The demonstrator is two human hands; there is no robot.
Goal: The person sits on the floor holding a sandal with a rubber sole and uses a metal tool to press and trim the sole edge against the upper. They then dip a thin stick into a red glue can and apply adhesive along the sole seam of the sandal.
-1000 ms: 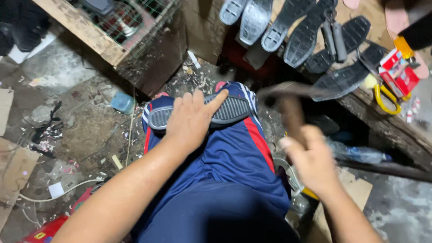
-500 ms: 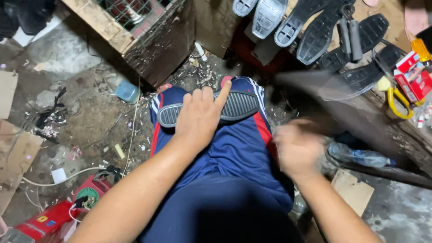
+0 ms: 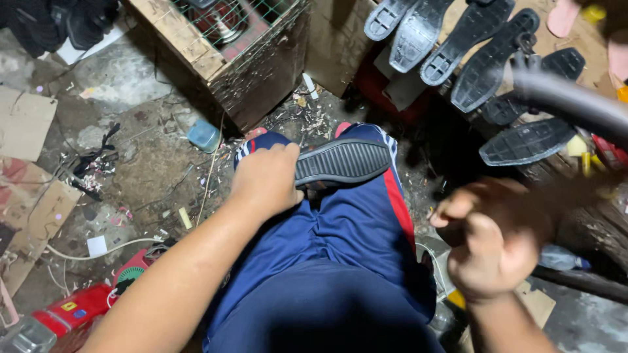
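sole (image 3: pixel 341 161) under left hand (image 3: pixel 265 181), one

Bare forearms; blue trousers (image 3: pixel 340 261), red-white side stripes.
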